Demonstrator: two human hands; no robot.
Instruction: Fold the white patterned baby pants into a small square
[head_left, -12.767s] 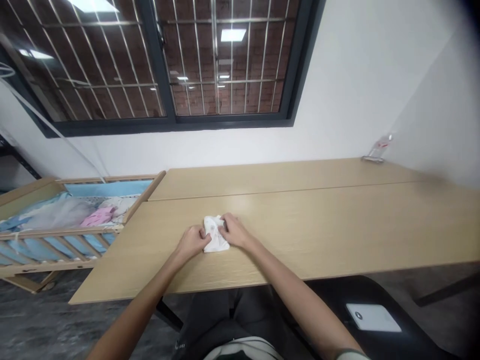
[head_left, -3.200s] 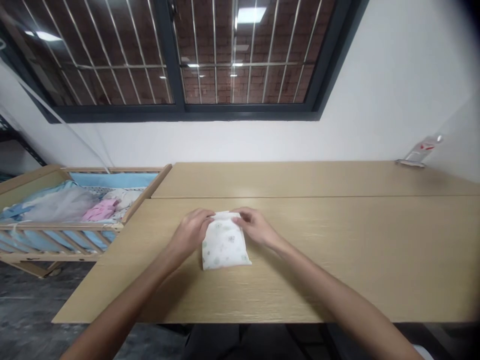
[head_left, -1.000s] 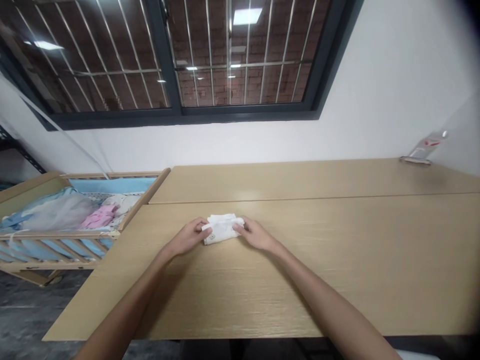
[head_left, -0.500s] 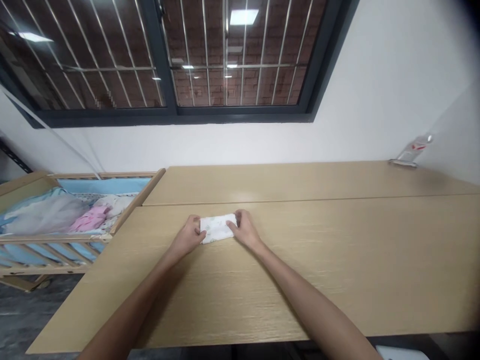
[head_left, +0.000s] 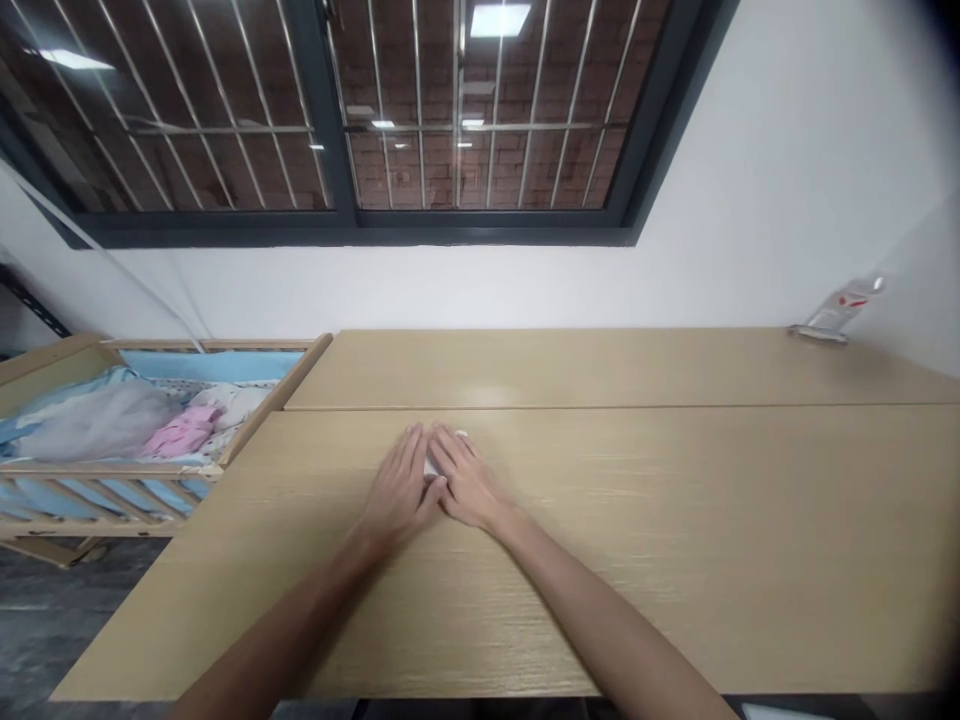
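Observation:
A small white folded cloth lies on the light wooden table, almost wholly covered by my hands; only a sliver shows between them. My left hand lies flat on its left part, fingers stretched forward. My right hand lies flat on its right part, fingers out, side by side with the left. Both palms press down on the cloth.
A wooden baby crib with blue lining, pink clothing and pale fabrics stands left of the table. A clear acrylic stand sits at the far right against the white wall. A barred window is above.
Half a second ago my fingers pinched the ends of the folded cloth; now both hands have come together and lie flat on top of it, hiding it.

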